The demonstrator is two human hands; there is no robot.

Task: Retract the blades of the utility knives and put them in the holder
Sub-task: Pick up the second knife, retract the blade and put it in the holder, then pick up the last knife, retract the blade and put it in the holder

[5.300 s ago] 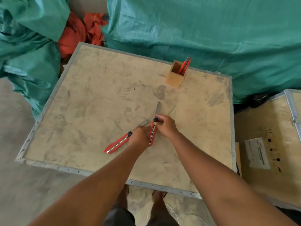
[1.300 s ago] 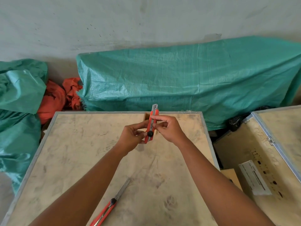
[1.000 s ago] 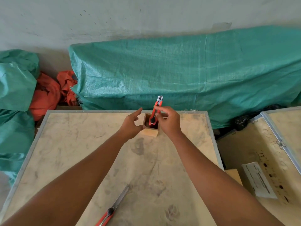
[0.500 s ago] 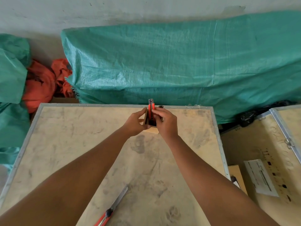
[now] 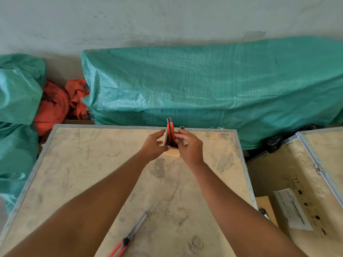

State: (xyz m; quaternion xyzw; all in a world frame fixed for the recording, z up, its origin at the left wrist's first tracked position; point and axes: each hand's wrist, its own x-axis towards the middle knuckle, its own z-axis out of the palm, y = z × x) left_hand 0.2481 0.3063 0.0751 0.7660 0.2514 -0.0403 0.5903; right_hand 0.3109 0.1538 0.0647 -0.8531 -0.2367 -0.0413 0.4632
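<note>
The right hand (image 5: 187, 145) pinches a red utility knife (image 5: 170, 133) upright in the wooden holder (image 5: 171, 152); the left hand (image 5: 153, 145) steadies the holder; another utility knife (image 5: 130, 236), blade out, lies nearer the left arm.

Wood, metal, plastic and woven sheeting, mostly matt.

The surface (image 5: 92, 164) at frame centre is pale, matt plywood, smudged and scuffed, edged with dull grey metal strip. The holder (image 5: 171, 152) is bare light wood. The knives (image 5: 170, 132) standing in it have red plastic bodies with metal tips; the knife (image 5: 130, 236) at lower centre shows a bare, faintly shiny steel blade. The tarp (image 5: 204, 86) across the upper frame is green woven plastic with a slight sheen. The cloth (image 5: 55, 106) at left is orange and crumpled. The wall (image 5: 167, 19) is rough, matt plaster.
</note>
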